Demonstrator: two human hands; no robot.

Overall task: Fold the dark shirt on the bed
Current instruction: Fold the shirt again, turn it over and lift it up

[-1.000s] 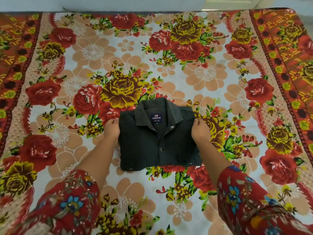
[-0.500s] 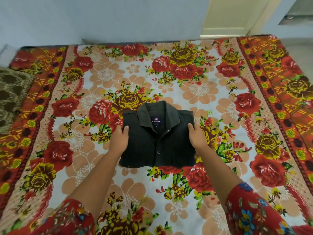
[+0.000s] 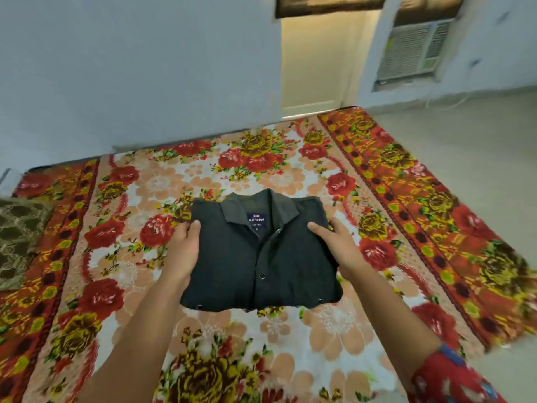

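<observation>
A bed (image 3: 436, 228) with a floral cover stands against a pale wall (image 3: 145, 68). The folded shirt (image 3: 232, 257) is over the bed's middle, collar toward the wall. The left hand (image 3: 183, 251) and the right hand (image 3: 337, 245) grip its side edges, thumbs on top and fingers hidden beneath.

Bed (image 3: 334, 327) open around shirt (image 3: 261, 257); cushion (image 3: 17, 237) far left, seemingly clear.

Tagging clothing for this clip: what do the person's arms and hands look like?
Left hand and right hand are bare: no gloves, rings or watch visible. A red floral fabric sleeve with blue flowers shows on the right arm only.
</observation>
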